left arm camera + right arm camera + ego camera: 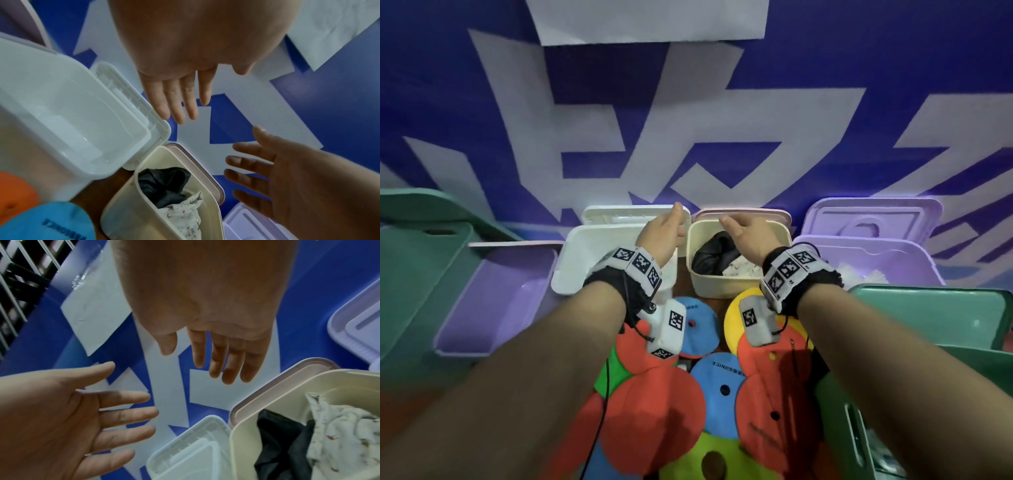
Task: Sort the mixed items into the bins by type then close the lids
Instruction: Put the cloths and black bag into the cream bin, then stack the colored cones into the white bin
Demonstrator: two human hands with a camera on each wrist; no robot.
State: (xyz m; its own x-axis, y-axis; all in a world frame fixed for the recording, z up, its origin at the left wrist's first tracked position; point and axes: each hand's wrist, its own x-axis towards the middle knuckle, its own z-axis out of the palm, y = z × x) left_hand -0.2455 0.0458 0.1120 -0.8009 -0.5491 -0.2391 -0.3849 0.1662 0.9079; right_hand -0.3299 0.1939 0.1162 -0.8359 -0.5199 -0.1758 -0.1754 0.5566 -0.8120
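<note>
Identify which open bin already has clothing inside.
The cream bin, right of the white bin: it holds black and patterned cloth. No clothing shows in the others.

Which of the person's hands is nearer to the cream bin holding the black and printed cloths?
Right. The right hand hovers open over the cream bin, near its back rim. The left hand is open above the neighbouring white bin, just left of the cream one.

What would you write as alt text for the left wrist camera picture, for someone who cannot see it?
Two open, empty hands, the left hand above and the right hand at lower right, hover over a blue and white floor. Below them stand an open white bin and a cream bin holding black cloth and patterned white fabric.
</note>
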